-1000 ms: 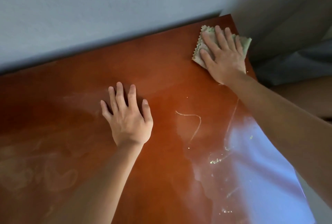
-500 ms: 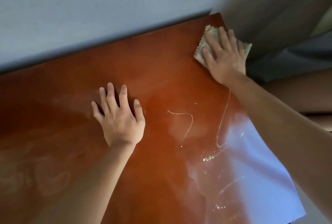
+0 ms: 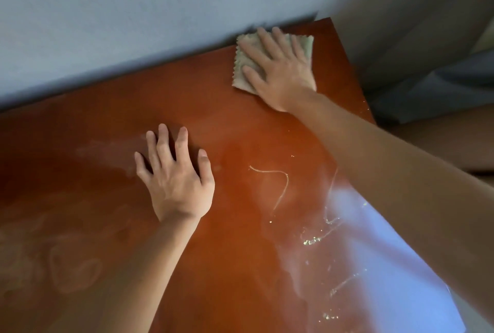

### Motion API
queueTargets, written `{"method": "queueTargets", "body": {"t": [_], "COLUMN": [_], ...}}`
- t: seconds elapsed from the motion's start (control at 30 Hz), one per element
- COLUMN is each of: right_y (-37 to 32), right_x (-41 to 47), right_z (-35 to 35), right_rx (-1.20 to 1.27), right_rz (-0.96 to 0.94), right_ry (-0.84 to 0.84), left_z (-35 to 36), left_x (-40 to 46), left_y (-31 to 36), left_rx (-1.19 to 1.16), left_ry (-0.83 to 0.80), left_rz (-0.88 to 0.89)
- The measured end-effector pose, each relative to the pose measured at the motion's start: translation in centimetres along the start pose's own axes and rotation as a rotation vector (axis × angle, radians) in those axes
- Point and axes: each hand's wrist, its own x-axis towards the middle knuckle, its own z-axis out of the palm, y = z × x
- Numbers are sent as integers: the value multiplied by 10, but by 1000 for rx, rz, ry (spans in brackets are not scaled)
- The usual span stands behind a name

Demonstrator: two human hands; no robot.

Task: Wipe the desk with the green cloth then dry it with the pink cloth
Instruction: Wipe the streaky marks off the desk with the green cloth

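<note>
The reddish-brown desk [image 3: 240,266] fills most of the view and shows wet streaks and hazy smears. A pale green cloth [image 3: 243,65] with a zigzag edge lies flat near the far right corner, close to the wall. My right hand [image 3: 278,70] presses down on it with fingers spread. My left hand [image 3: 176,175] rests flat on the desk's middle, fingers apart, holding nothing. No pink cloth is in view.
A blue-grey wall [image 3: 133,12] runs along the desk's far edge. The desk's right edge [image 3: 358,84] drops off beside grey fabric [image 3: 427,87]. Water trails [image 3: 280,180] and a bright reflection [image 3: 374,252] lie on the right side.
My right hand has slid the green cloth leftward from the desk's right edge along the wall. My left hand has stayed planted on the desk.
</note>
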Motion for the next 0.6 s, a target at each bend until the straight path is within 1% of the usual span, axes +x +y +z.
{"method": "queueTargets", "body": {"t": [0.1, 0.17, 0.23, 0.3, 0.37, 0.47, 0.5, 0.57, 0.6], "right_y": [62, 83, 77, 56, 23, -32, -39, -22, -4], "right_x": [8, 6, -4, -26, -61, -112, -118, -107, -95], "right_z": [-15, -20, -18, -6, 9, 33, 37, 29, 24], "right_rx": [24, 112, 152, 115, 86, 75, 67, 31, 4], "right_rz": [167, 260, 340, 383, 339, 186, 140, 77, 93], "right_ry": [38, 37, 57, 93, 97, 59, 43, 19, 18], "left_z": [0, 0, 1, 1, 1, 0, 0, -1, 0], "left_x": [0, 0, 0, 0, -1, -1, -1, -1, 0], "left_y": [1, 1, 0, 0, 0, 0, -1, -1, -1], "left_rx": [-13, -9, -2, 4, 7, -1, -1, -4, -6], "left_ry": [7, 14, 17, 19, 17, 17, 18, 17, 16], "left_rz": [-3, 2, 5, 9, 13, 9, 9, 11, 12]}}
